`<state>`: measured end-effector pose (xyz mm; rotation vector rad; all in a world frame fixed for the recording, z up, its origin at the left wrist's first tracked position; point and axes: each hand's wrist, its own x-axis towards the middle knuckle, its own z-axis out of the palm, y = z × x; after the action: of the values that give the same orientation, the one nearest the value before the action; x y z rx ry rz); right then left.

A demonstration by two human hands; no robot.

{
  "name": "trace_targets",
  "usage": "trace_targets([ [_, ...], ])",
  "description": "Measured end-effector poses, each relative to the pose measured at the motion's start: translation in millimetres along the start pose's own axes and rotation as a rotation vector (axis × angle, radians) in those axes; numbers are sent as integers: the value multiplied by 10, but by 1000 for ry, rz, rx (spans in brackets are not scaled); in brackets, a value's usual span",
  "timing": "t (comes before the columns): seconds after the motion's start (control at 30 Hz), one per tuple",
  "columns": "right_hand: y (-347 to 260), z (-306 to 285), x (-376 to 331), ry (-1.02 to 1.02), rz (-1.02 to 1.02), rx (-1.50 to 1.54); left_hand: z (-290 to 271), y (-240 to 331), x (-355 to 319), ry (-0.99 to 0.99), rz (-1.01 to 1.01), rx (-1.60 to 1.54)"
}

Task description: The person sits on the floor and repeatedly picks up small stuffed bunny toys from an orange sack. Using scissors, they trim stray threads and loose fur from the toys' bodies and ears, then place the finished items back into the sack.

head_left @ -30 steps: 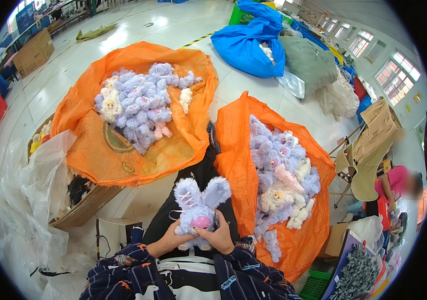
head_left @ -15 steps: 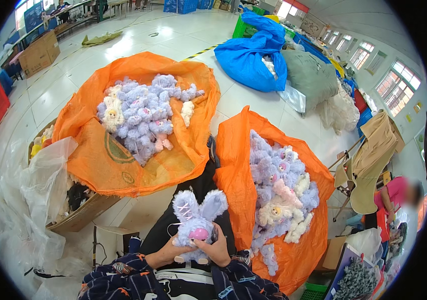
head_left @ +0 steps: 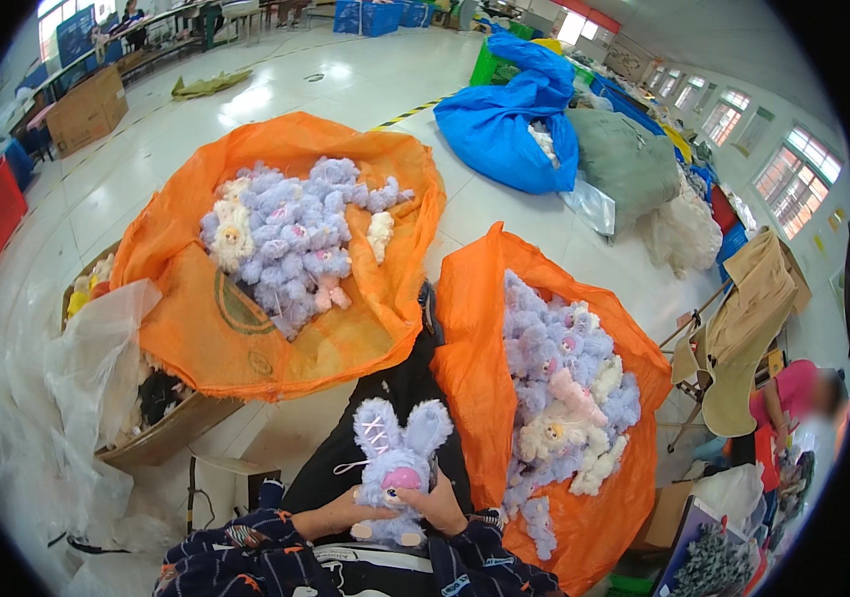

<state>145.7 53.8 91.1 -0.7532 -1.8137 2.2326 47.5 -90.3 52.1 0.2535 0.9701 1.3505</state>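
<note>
My left grip (head_left: 350, 511) and right grip (head_left: 441, 505) are closed around the lilac bunny (head_left: 397, 476), lower centre of the frame, now lower than a second ago, its pale feet (head_left: 410, 539) showing more fully.

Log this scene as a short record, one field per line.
Held toy: lilac plush rabbit, face toward the camera
Left hand: on the rabbit's picture-left side
Right hand: on the opposite side, thumb by the pink muzzle
Near: two orange sacks holding lilac, cream and pink plush toys
Beyond: blue bag, grey-green sack
Far right: person in a pink top
</note>
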Motion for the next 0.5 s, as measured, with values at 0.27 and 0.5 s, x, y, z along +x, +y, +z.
trace_targets([
  [0.27, -141, 48, -2, 107, -95, -281, -41, 18, -19, 51, 154, 155],
  [0.5, 18, -87, 8, -19, 71, -158, -160, -34, 11, -112, 69, 273],
])
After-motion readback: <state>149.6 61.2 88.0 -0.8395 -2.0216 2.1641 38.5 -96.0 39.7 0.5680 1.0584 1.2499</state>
